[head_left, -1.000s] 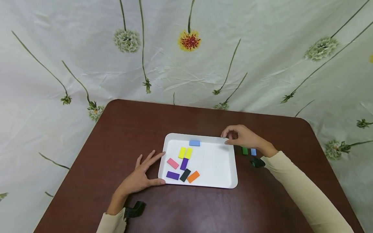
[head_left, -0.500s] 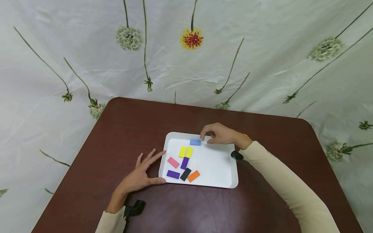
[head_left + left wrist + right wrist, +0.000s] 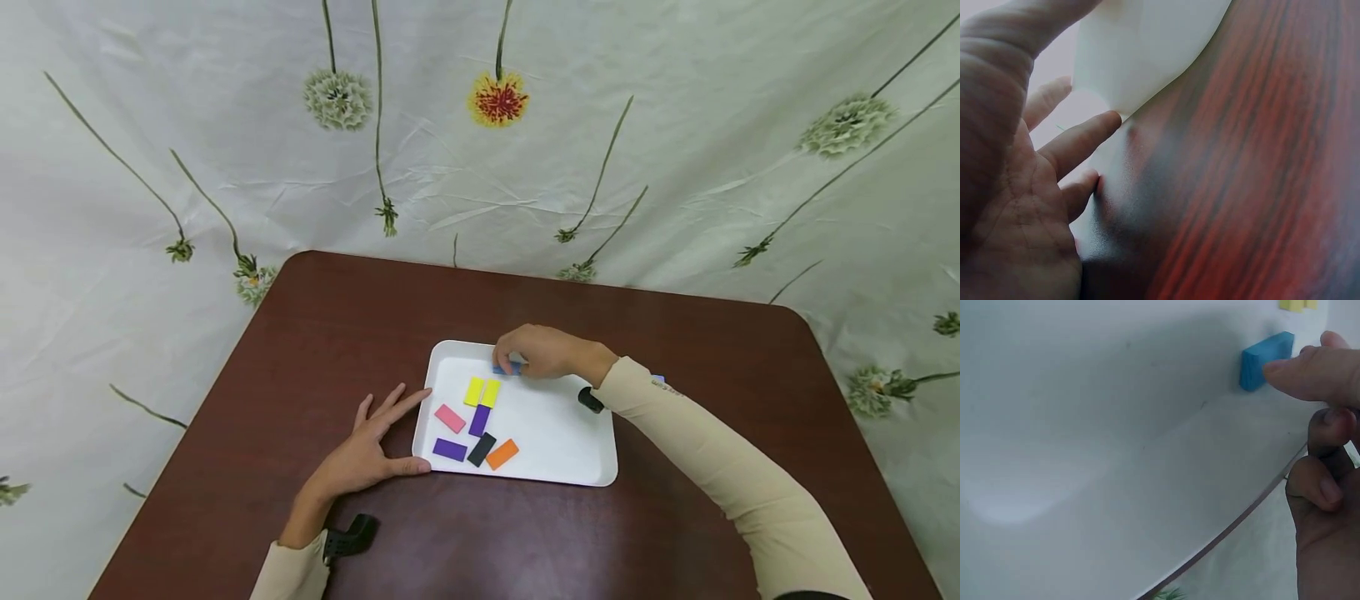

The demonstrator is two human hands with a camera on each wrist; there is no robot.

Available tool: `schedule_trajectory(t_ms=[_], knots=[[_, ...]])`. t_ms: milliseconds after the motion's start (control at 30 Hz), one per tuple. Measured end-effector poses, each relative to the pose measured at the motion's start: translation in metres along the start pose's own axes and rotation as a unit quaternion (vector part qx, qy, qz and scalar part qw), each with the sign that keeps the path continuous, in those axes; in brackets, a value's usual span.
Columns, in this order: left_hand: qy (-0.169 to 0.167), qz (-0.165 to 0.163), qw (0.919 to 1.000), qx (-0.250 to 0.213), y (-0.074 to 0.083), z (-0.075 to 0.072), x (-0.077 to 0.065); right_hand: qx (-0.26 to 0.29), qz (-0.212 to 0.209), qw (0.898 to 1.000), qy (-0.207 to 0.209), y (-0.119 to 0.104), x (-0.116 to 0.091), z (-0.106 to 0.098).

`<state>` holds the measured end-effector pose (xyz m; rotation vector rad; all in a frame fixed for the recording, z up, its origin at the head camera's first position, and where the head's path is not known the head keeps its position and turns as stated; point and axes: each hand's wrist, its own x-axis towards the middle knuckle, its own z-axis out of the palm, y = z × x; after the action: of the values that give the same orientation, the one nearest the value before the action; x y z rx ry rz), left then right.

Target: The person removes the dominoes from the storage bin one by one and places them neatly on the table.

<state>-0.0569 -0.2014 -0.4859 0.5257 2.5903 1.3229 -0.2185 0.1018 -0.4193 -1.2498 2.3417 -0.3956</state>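
A white tray [image 3: 555, 450] lies on the table with small rectangular blocks in it. My left hand [image 3: 360, 458] is spread at the tray's left side, fingers straight; in the left wrist view a fingertip [image 3: 1113, 119] touches the tray's edge. Over the tray's far side, my right hand [image 3: 547, 350] pinches a blue block [image 3: 1266, 359] between thumb and fingers, the block partly covered by them. The block is close against the tray floor. Just nearer than it sit two yellow blocks [image 3: 473, 392], side by side.
Also in the tray are a pink block [image 3: 450, 418], two purple blocks [image 3: 449, 450], a black block [image 3: 482, 450] and an orange block [image 3: 502, 454]. Another blue block [image 3: 658, 378] shows behind the right sleeve. A flowered cloth [image 3: 420, 125] hangs behind the table [image 3: 360, 317].
My right hand has moved left from beyond the tray's right edge to the blue block at the far side and now pinches it. The left hand has stayed at the tray's left edge.
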Motion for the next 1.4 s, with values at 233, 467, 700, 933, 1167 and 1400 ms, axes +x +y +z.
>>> schedule_trajectory(t_ms=[233, 467, 700, 933, 1167, 1400], knots=[[0.0, 0.0, 1.0, 0.0, 0.0, 0.001, 0.001, -0.065, 0.013, 0.998, -0.011, -0.001, -0.001, 0.004], [0.0, -0.004, 1.0, -0.003, 0.001, 0.001, 0.0, -0.109, -0.01, 0.994, 0.006, -0.002, -0.001, 0.01], [-0.001, -0.003, 1.0, -0.005, 0.001, 0.0, -0.001, -0.14, -0.02, 0.99, 0.01, -0.006, -0.001, 0.01], [0.002, -0.001, 1.0, -0.003, 0.001, 0.0, 0.0, -0.177, -0.022, 0.984, 0.004, -0.007, 0.0, 0.009], [0.005, 0.005, 1.0, 0.0, 0.0, 0.001, 0.0, -0.189, -0.027, 0.981, 0.009, -0.007, 0.0, 0.009], [0.004, 0.005, 1.0, 0.002, -0.001, 0.001, -0.001, -0.169, -0.013, 0.985, 0.007, -0.009, -0.004, 0.006]])
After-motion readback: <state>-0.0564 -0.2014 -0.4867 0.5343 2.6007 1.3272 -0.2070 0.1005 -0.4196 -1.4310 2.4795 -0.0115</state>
